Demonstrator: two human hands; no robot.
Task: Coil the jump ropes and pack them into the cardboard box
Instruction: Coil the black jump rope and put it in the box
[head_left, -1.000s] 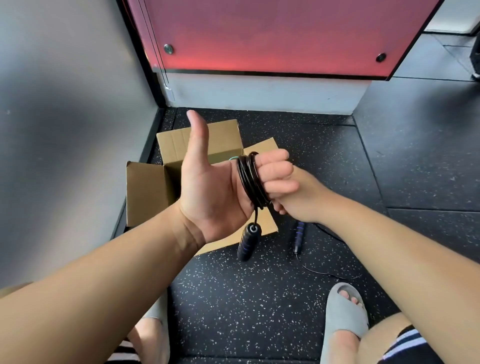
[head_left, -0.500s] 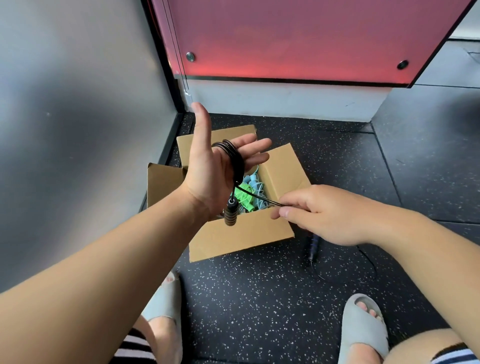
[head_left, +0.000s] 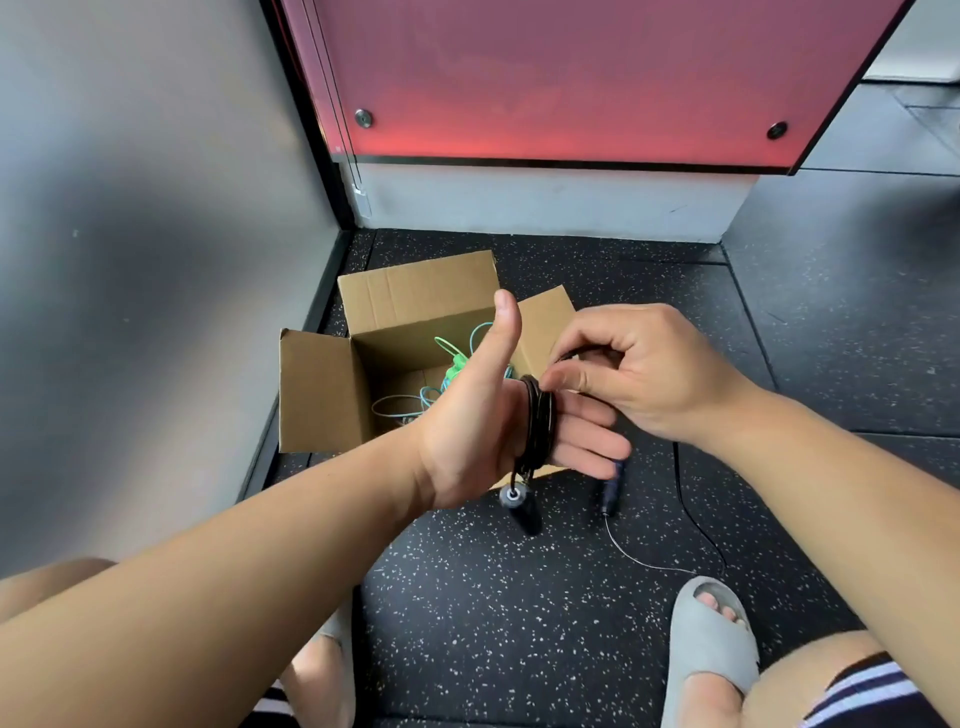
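Right fingers (head_left: 569, 378) returned pinching black rope (head_left: 537, 421), left fingers (head_left: 587, 442) straight, box (head_left: 317, 395) seemingly holds ropes (head_left: 431, 399)

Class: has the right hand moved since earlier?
Yes: the right hand went up from the box's near corner to the coil on the left hand.

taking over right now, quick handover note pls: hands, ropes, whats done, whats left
Left hand: fingers straight, thumb up, black jump rope coiled around the fingers; one handle hangs below the hand.
Right hand: pinches the rope at the coil.
Second handle and loose cord lie on the floor.
Cardboard box: open, green and blue ropes inside.
Done: several black turns coiled.
Left: wind in the loose cord, slip the coil off, put it in the box.
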